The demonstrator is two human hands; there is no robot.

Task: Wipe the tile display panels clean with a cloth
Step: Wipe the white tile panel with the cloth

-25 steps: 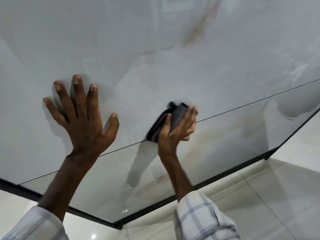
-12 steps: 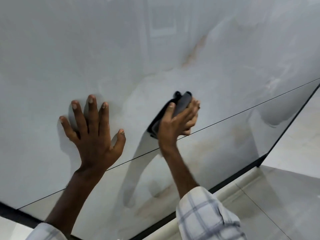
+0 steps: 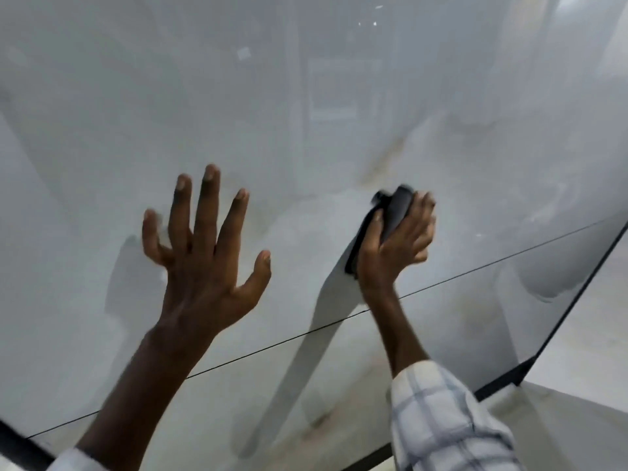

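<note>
Glossy pale-grey tile panels [image 3: 306, 113] fill nearly everything in front of you, their marble-like surface smooth enough to mirror a dim room and your own forearms. One thin dark seam [image 3: 475, 263] runs across them, rising from lower left to upper right, and a black frame edge [image 3: 577, 294] borders the lower panel along the bottom and up the right side. Beyond that corner lies a light, polished floor [image 3: 577, 419].

Your cloth [image 3: 390, 215] is a dark, folded pad pressed against the upper panel just above the seam. Its long axis stands steeply, the top end tipped a little to the right and the lower end pointing down toward the seam. Its upper edge is blurred.

Your right hand [image 3: 394, 246] holds that cloth in a narrow grip: the fingers curl over its outer face from the right, the thumb lies up its left side, and the pad is squeezed between them and the tile. A checked white-and-grey sleeve [image 3: 448, 419] covers that forearm.

Your left hand [image 3: 204, 253] is spread wide, fingers straight and fanned, pointing up, holding nothing. You cannot tell whether its palm touches the panel or sits just off it; a soft shadow lies to its left.
</note>
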